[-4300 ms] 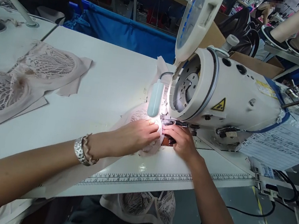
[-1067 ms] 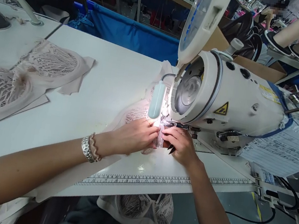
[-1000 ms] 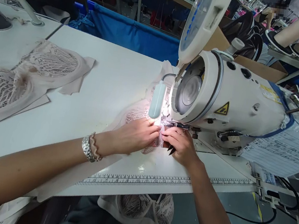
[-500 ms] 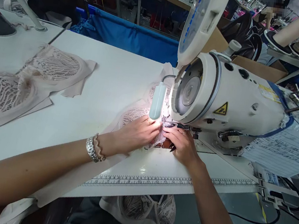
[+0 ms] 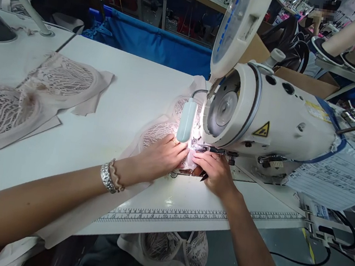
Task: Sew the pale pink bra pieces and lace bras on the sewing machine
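Here, a pale pink lace and cloth piece (image 5: 159,132) lies on the white table (image 5: 135,81), partly under the front end of a big white sewing machine (image 5: 279,116). The left hand (image 5: 162,157) rests on the lace. Its fingers are bent and the tips press down on the cloth, but I can't tell if they pinch it. A shiny silver bracelet (image 5: 107,177) is on that wrist. The right hand (image 5: 214,167) is just beside it, with its fingers bent and the tips at the right edge of the lace. I can't tell if those fingers squeeze the cloth. A small black pointed thing (image 5: 204,177) pokes out from under that hand, too small to name.

A mint green lamp (image 5: 185,123) shines down near the left fingers. Behind it, a round clear lid with a white rim (image 5: 240,27) stands up from the machine. Another pale pink lace piece (image 5: 69,78) lies on the left side of the table. A black and white ruler strip (image 5: 166,214) runs along the near edge. One more lace bra (image 5: 159,260) sits on the person's lap.
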The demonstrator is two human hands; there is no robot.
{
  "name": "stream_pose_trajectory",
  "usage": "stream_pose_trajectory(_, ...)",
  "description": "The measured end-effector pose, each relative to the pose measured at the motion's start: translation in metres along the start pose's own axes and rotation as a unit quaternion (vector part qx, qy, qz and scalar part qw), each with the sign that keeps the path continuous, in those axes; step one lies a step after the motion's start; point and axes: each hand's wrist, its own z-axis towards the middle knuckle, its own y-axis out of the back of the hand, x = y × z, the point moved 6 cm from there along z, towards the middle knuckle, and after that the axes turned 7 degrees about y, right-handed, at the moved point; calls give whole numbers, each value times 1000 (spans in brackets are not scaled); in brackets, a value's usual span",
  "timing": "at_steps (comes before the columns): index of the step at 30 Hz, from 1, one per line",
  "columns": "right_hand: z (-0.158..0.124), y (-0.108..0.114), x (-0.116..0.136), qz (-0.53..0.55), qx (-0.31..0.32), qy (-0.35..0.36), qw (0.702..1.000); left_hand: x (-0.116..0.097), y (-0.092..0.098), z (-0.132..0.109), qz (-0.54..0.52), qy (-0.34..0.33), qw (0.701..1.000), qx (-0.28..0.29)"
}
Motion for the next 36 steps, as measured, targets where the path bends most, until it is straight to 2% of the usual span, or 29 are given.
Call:
stream_pose_trajectory(3, 0, 1, 0, -14, -8, -2, 1000, -8, 2, -1, -11, -42, 999, -2)
stream_pose_trajectory(5, 2, 2, 2, -12, -10, 0, 1000, -15, 4, -1, -44, -87, 995, 15)
stream_pose_trajectory(7, 4, 5, 4, -5, -15, 6, 1000, -18, 4, -1, -81, -100, 991, 33)
stream_pose_trajectory(12, 7, 10, 7, 17, -26, 12, 999, -10, -1, -5, -141, -49, 989, 17)
stream_pose_trajectory(21, 5, 9, 3, 27, -31, 3, 999, 0, -3, -2, -96, -22, 995, 25)
stream_pose_trajectory(30, 1, 1, -4, 22, 21, -20, 999, 15, -6, 3, -135, -8, 990, 36)
stream_pose_trajectory(36, -5, -5, -7, 5, 52, -51, 997, 25, -5, 8, -190, 35, 979, 65)
